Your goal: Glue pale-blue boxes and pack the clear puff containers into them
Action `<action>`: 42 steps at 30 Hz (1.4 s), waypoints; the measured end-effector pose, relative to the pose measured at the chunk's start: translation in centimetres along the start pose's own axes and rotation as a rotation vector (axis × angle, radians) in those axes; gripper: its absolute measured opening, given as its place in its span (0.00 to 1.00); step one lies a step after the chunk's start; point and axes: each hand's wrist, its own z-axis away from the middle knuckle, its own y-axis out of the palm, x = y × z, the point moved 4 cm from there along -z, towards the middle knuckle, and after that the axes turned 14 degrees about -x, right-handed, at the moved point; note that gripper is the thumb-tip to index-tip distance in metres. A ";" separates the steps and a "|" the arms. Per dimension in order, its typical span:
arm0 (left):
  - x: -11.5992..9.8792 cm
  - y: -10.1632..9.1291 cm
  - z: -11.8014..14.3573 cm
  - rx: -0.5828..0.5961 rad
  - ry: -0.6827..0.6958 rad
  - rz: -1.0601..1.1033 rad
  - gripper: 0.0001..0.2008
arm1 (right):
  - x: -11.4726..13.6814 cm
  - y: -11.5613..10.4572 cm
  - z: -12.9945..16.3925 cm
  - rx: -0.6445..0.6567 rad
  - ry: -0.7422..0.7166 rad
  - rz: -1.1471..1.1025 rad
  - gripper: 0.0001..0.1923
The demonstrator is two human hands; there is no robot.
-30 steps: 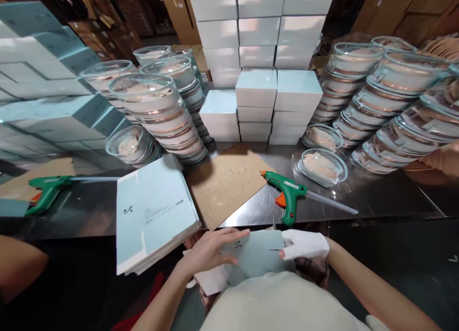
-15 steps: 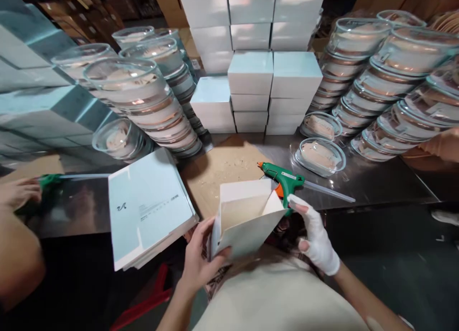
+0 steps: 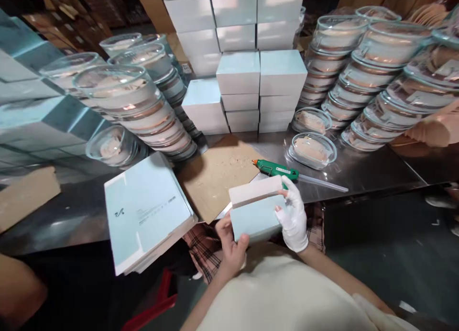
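Observation:
Close to my body I hold a pale blue cardboard box [image 3: 256, 219], its white flap [image 3: 254, 190] standing along the far edge. My bare left hand [image 3: 231, 245] grips the box's left end, thumb on the near face. Around the right end closes my right hand [image 3: 294, 216], in a white glove with some fingertips bare. Just beyond the box lies a green glue gun [image 3: 278, 169] with an orange nozzle and a clear glue stick out of its back. A brown cardboard sheet [image 3: 211, 178] is on the table. Left of it rests a stack of flat pale blue cartons [image 3: 143, 211].
Finished-looking boxes [image 3: 238, 72] are piled at the back. Stacks of clear oval containers stand at left [image 3: 125, 96] and right [image 3: 376, 63]. Two low oval containers [image 3: 311, 150] sit beside the glue gun. Another person's arm [image 3: 21, 283] shows at the left edge.
The box has turned and its open top is now mostly covered by the flap. My right hand has come in from beside the box to grip it. The other person's hand and green tool left view.

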 end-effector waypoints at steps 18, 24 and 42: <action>-3.0 -1.6 -4.0 0.004 0.099 0.024 0.22 | -0.1 -0.4 -8.3 0.384 0.065 0.197 0.21; -0.7 -3.6 -3.9 -0.220 -0.059 -0.051 0.21 | -2.3 -1.8 -8.6 0.390 0.286 1.190 0.32; -3.2 -2.6 -6.9 -0.266 0.033 0.057 0.15 | 2.8 -2.7 -4.7 0.057 0.437 -0.074 0.26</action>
